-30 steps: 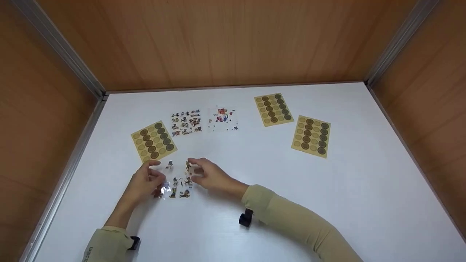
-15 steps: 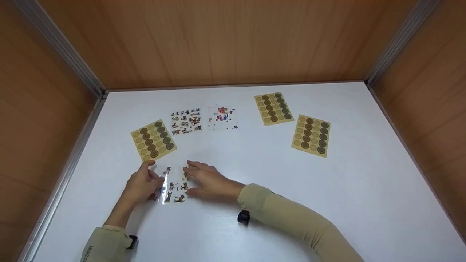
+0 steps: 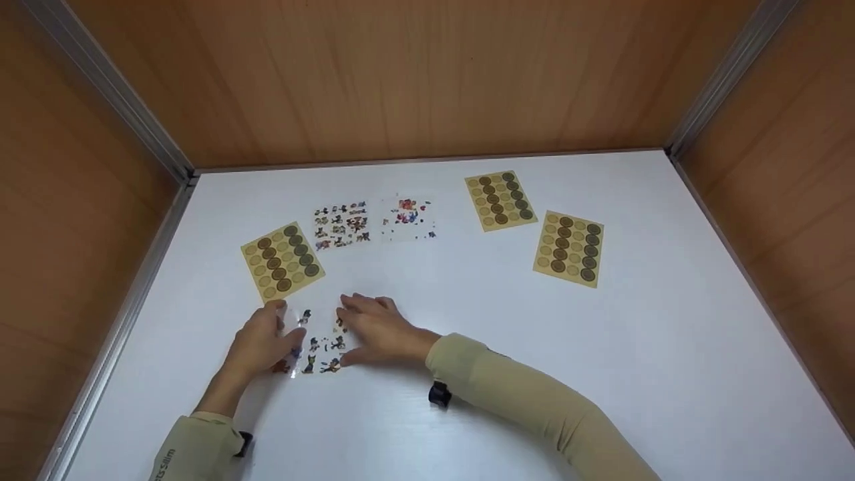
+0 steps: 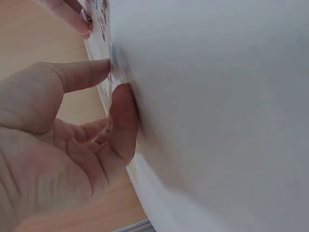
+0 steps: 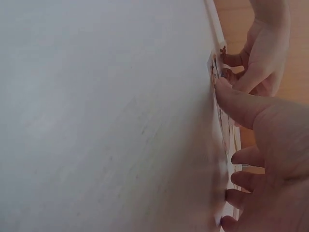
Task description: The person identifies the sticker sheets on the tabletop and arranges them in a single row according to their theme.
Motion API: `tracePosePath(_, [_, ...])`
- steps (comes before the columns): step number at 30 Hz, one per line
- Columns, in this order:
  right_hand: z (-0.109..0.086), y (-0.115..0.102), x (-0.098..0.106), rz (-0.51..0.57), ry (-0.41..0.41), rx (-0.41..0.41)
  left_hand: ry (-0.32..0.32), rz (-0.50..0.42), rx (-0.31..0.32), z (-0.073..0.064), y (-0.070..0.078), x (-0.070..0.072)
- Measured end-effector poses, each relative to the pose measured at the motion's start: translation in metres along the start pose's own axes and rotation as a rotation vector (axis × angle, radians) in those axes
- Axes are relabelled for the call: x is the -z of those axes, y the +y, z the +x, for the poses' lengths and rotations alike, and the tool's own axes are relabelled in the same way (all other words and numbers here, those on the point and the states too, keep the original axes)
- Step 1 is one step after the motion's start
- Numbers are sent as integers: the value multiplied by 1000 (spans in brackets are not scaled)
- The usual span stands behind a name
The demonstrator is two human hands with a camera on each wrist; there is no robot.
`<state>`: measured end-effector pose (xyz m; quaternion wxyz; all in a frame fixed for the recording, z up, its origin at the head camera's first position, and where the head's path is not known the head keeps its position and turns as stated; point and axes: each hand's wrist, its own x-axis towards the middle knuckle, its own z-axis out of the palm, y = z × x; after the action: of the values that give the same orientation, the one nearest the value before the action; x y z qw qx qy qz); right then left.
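Observation:
A clear sticker sheet (image 3: 326,342) with small cartoon figures lies on the white table between both hands. My left hand (image 3: 259,344) pinches its left side, thumb on top and fingers curled at the edge; a bright glare line runs beside the thumb. In the left wrist view, the left thumb (image 4: 89,75) meets the sheet and a bent finger (image 4: 124,121) is low by the table. My right hand (image 3: 381,331) rests on the sheet's right side with fingers spread, covering part of it. The right wrist view shows the right thumb (image 5: 241,101) near the sheet's border.
Beyond the hands lie a cartoon sticker sheet (image 3: 342,226) and a sparser clear sheet (image 3: 407,219). A kraft sheet of round stickers (image 3: 283,260) nearly touches my left fingers. Two similar kraft sheets (image 3: 501,200) (image 3: 569,249) lie to the right. Wooden walls (image 3: 427,80) enclose the table.
The clear sheet has moved slightly toward me and left and lies flatter. My right hand has gone from beside its right edge to resting on it. The left hand has stayed nearly in place.

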<state>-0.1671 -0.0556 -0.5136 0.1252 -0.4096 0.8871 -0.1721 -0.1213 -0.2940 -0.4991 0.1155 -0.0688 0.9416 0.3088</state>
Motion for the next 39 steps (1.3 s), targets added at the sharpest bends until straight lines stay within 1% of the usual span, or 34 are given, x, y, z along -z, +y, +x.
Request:
tracePosePath(3, [1, 0, 0, -27, 2, 8, 12, 12, -4, 1, -2, 1])
tracePosePath(8, [3, 3, 1, -22, 7, 6, 14, 25, -8, 4, -3, 3])
tracePosePath(13, [4, 3, 2, -21, 7, -5, 10, 31, -6, 6, -4, 5])
tracePosePath(19, [6, 2, 2, -24, 10, -41, 3, 11, -28, 11, -5, 8])
tracePosePath(23, [8, 2, 0, -28, 14, -50, 10, 31, -30, 14, -4, 8])
tracePosePath(29, [8, 2, -3, -31, 18, -40, 21, 62, -20, 15, -4, 7])
tracePosePath(39, [7, 4, 0, -53, 3, -22, 8, 75, -12, 14, -4, 8])
